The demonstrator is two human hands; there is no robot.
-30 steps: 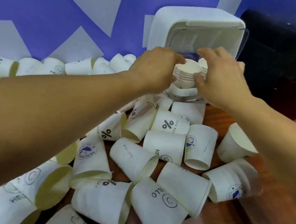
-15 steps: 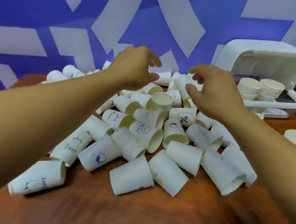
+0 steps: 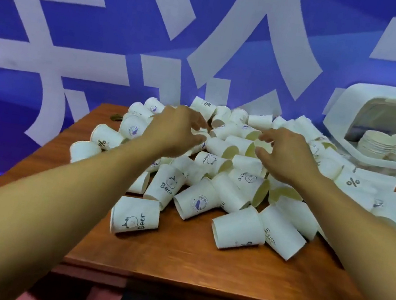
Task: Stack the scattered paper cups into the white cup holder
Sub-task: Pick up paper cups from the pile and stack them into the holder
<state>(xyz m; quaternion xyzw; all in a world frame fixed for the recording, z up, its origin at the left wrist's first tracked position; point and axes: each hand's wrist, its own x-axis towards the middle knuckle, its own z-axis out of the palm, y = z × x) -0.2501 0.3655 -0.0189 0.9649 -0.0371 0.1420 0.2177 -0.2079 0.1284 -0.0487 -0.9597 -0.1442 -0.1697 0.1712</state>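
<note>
Left hand [image 3: 178, 131], right hand [image 3: 287, 157], fingers loosely curled (empty), over tapered paper cups [image 3: 238, 230]

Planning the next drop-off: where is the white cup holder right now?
In the head view the white cup holder sits at the far right of the table, beside the scattered cups, two cup stacks inside.

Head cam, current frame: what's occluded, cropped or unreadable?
Head view:
- The white cup holder: right side is cut off by the frame edge.
- The stacked cups inside it: too small and blurred to count.
- Pile under the left hand and right hand: hidden by the hands, so I can't tell whether the fingers touch a cup.
- The dark object at the table far-left edge: too small to identify.
</note>
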